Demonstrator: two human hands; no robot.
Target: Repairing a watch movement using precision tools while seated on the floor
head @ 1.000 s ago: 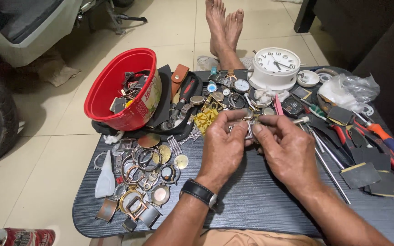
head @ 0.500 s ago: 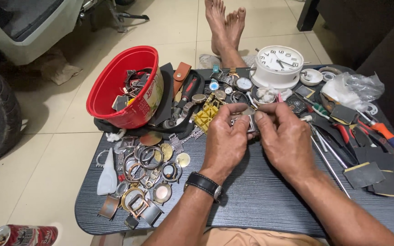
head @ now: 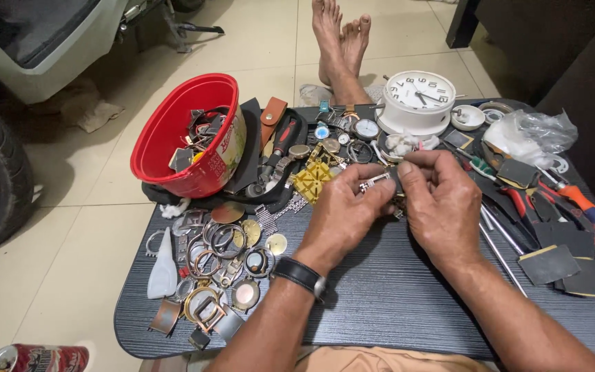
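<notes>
A: What's labelled or packaged around the clock [head: 419, 96]?

B: Red tub [head: 186, 134], left of the clock, lying on its side, with a printed paper label on its outer wall; watch parts inside. Clear plastic bag [head: 528, 134], just right of the clock, crumpled. Red drink can [head: 39, 358], far lower left of the clock, on the floor beside the tabletop [head: 394, 303]. The clock itself is white and round with a dial.

A: Hands?

B: Both are just below the clock, above the tabletop. Left hand [head: 342, 213] and right hand [head: 442, 207] are pinched together on a small watch piece [head: 379, 180], a silvery metal bit with a dark part. The left grip has thumb and forefinger clamped on its left end, the right grip is closed on the other end. There's a black wristwatch [head: 302, 277] on the left wrist.

A: Where's the piece relative to the grip?

B: Between the fingertips of both hands, lifted off the tabletop. Its exact shape is too small to tell.
</notes>
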